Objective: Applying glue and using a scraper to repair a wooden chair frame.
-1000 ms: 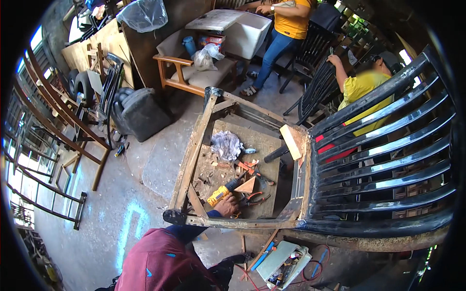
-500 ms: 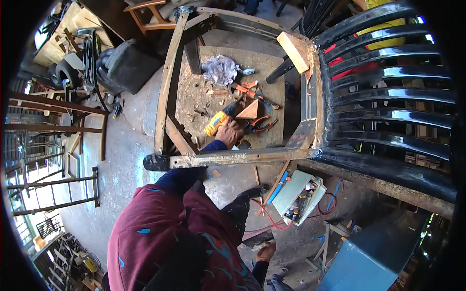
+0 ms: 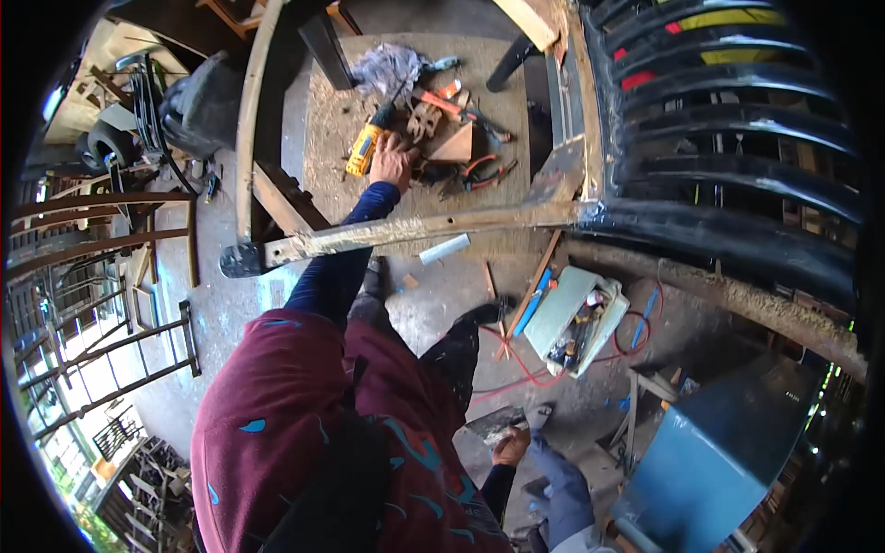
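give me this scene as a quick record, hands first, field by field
left hand: at the yellow drill, grip unclear
right hand: holding a flat grey piece
surface: wooden board bearing triangular wood block, crumpled bundle
frame: chair frame with black slatted backrest
toolbox: pale green, open, on the floor

Drill [image 3: 362, 153] yellow and black. Wood wedge [image 3: 454, 145] pale tan. Pliers [image 3: 481, 184] orange-handled. Crumpled rag [image 3: 383, 67] greyish lilac. Chair slats [image 3: 737, 131] black. Sleeve [image 3: 324, 272] navy. Shirt [image 3: 249, 369] maroon, scattered teal marks. Toolbox [image 3: 556, 304] pale green. Hose [image 3: 525, 378] red. Large box [image 3: 691, 461] blue.
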Tool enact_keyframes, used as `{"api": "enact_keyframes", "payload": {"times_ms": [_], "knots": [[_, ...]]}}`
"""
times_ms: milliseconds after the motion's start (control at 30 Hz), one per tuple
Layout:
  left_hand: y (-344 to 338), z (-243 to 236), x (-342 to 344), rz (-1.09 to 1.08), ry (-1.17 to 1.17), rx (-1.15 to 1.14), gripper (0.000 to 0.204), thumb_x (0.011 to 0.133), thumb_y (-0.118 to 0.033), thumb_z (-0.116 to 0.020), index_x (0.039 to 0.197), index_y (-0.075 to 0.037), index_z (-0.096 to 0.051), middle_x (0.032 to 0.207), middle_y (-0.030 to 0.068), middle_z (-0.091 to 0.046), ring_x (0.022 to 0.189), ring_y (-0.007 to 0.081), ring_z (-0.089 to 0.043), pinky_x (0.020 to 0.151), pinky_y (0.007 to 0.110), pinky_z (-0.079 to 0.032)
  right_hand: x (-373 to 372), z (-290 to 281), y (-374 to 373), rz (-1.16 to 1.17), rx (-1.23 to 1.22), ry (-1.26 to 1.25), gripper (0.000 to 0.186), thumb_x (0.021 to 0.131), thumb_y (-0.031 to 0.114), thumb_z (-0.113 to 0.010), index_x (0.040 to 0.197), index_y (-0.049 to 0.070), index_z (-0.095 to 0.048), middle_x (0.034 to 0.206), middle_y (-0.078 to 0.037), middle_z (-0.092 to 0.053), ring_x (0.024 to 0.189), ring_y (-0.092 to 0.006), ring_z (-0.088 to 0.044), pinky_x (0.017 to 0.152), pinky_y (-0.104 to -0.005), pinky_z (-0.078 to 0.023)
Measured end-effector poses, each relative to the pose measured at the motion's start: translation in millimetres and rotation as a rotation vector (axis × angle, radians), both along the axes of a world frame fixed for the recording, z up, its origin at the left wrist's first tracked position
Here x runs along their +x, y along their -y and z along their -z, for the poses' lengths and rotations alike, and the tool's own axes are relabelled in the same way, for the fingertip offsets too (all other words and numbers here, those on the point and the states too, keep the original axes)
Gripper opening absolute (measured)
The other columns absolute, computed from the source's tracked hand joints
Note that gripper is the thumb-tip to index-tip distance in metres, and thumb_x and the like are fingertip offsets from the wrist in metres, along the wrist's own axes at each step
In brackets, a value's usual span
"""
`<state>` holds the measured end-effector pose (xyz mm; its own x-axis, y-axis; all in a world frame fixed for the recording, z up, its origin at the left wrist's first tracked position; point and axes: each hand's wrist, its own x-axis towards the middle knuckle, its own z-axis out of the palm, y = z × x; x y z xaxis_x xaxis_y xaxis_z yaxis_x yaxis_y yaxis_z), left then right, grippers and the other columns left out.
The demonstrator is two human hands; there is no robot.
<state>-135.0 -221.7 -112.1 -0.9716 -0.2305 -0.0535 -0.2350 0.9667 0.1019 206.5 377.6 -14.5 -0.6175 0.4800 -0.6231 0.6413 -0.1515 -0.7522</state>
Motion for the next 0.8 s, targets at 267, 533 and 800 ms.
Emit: {"api": "enact_keyframes", "payload": {"times_ms": [267,533,800], "knots": [[-122.7,-11.2,104.1,0.084,0.169,0.506,0.056,0.086,-0.029,-0.065,0.139,-0.014,-0.056,0.149,0.0207,-0.046,0.139,0.0388,-0.040,0.112,0.052,-0.036,4.7,-28.4,10.2,-0.052,0.096,0.033,0.039,0.073,0.008,-0.064,0.112,0.008,-0.060,0.108,-0.004,-0.063,0.100,-0.0184,-0.060,0.092,-0.0330,-0.046],[-132.0,53.5,128.0,0.326,0.105,0.357,0.070,0.083,-0.008,-0.056,0.151,-0.020,-0.043,0.121,0.0197,-0.064,0.111,0.0365,-0.064,0.084,0.047,-0.054,-11.1,-50.0,29.8,-0.130,0.017,0.043,0.039,0.075,0.004,-0.061,0.114,0.005,-0.059,0.107,-0.005,-0.063,0.099,-0.0173,-0.059,0.092,-0.0309,-0.045],[-133.7,69.0,120.2,0.335,0.213,0.493,0.072,0.080,-0.006,-0.053,0.151,-0.014,-0.041,0.138,0.0265,-0.055,0.126,0.0415,-0.056,0.103,0.050,-0.047,-18.2,-26.2,31.1,-0.342,0.088,0.014,0.039,0.074,0.006,-0.062,0.113,0.003,-0.062,0.103,-0.007,-0.065,0.091,-0.0216,-0.064,0.085,-0.0335,-0.052]]}}
